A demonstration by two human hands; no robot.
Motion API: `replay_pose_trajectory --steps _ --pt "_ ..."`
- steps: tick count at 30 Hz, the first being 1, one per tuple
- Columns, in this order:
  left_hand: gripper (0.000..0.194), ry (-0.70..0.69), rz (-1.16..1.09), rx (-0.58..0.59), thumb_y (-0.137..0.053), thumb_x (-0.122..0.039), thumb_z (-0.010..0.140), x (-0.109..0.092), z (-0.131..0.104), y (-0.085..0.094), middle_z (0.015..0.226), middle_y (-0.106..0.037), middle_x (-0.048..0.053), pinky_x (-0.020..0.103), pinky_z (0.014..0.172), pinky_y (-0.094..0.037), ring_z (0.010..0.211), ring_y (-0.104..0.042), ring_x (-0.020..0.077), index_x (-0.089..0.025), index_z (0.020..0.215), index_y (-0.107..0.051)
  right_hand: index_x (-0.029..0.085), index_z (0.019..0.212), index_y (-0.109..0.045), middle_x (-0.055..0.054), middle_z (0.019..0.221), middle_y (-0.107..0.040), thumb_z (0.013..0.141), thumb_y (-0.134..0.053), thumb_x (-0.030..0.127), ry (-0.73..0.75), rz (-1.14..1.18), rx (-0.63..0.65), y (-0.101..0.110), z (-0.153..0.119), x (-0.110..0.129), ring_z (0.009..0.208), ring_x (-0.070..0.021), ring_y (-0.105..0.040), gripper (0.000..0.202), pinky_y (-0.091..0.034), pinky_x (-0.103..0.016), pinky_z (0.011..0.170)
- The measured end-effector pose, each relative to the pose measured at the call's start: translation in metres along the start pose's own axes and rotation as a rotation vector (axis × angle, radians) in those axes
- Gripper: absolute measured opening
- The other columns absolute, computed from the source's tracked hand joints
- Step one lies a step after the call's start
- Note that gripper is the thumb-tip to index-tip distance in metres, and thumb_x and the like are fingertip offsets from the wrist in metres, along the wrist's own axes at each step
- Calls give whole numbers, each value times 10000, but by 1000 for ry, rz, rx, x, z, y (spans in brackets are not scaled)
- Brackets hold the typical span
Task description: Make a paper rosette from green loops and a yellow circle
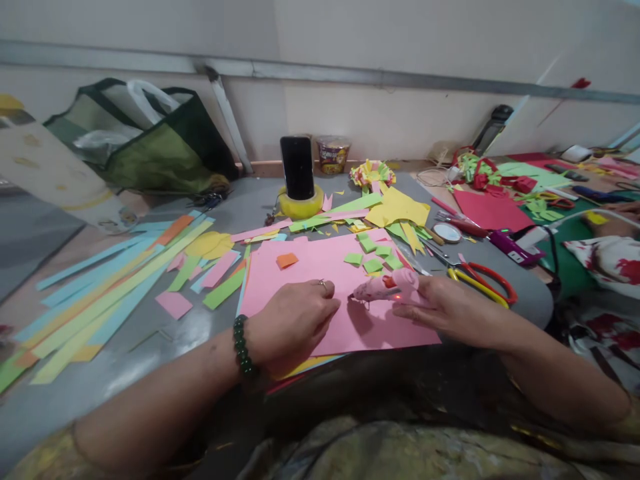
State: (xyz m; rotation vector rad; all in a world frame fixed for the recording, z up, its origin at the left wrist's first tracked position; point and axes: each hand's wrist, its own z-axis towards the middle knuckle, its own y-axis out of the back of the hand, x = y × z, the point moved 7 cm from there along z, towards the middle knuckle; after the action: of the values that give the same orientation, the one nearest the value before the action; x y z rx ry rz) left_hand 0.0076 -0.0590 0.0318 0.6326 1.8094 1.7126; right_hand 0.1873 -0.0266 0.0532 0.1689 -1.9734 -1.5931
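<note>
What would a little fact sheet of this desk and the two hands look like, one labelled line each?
Left hand: fingers bunched over the pink sheet; whether they pinch anything is hidden
Right hand: grips a pink glue gun, nozzle toward the left hand, a small red light showing
On the sheet: one orange piece and several green pieces
Left of the sheet: long paper strips in several colours
Behind the sheet: a phone propped up at a yellow roll
</note>
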Motion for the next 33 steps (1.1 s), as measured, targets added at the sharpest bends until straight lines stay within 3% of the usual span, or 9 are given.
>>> replay_pose_trajectory --steps 5,10,16,21,24,27,33 --pt "192 7 -6 10 -506 -145 905 1 1 0 856 -657 57 298 569 -362 705 -578 180 -181 826 -677 233 624 -411 39 529 -387 898 -517 626 -110 -86 114 -4 -5 -5 484 -114 -354 490 -260 -259 476" --pt "191 8 -27 17 -512 -144 900 1 1 0 890 -672 61 285 595 -392 724 -589 177 -182 815 -679 236 624 -410 30 539 -414 890 -454 696 -67 -19 119 -1 -7 -1 495 -119 -378 534 -279 -259 478" --pt "284 33 -82 -6 -468 -147 929 8 1 0 888 -692 60 293 615 -418 740 -615 177 -185 768 -699 245 517 -368 25 485 -362 806 -484 817 -55 248 -135 18 -14 -6 448 -120 -341 652 -271 -271 414" --pt "188 228 -144 -21 -550 -260 937 28 4 3 1069 -685 97 328 778 -494 926 -642 230 -177 947 -718 243 593 -583 -12 498 -489 752 -557 830 -121 332 -484 49 -27 -18 485 -170 -454 609 -316 -289 415" --pt "189 284 -176 -6 -593 -317 915 34 4 2 1050 -668 112 360 835 -504 955 -629 255 -164 960 -694 236 685 -651 -31 555 -567 691 -603 829 -220 289 -690 69 -39 -44 544 -203 -529 595 -375 -302 452" --pt "198 290 -232 -21 -565 -332 916 35 5 0 1009 -653 105 370 823 -502 906 -619 251 -164 947 -664 231 624 -612 -22 523 -546 633 -607 832 -390 167 -800 86 -49 -84 539 -196 -524 602 -392 -309 482" --pt "239 329 -368 -23 -515 -399 889 36 4 -4 935 -638 104 370 751 -501 818 -611 242 -189 789 -573 262 460 -428 24 406 -367 642 -622 751 -643 39 -681 91 -42 -158 467 -158 -428 556 -346 -302 481"
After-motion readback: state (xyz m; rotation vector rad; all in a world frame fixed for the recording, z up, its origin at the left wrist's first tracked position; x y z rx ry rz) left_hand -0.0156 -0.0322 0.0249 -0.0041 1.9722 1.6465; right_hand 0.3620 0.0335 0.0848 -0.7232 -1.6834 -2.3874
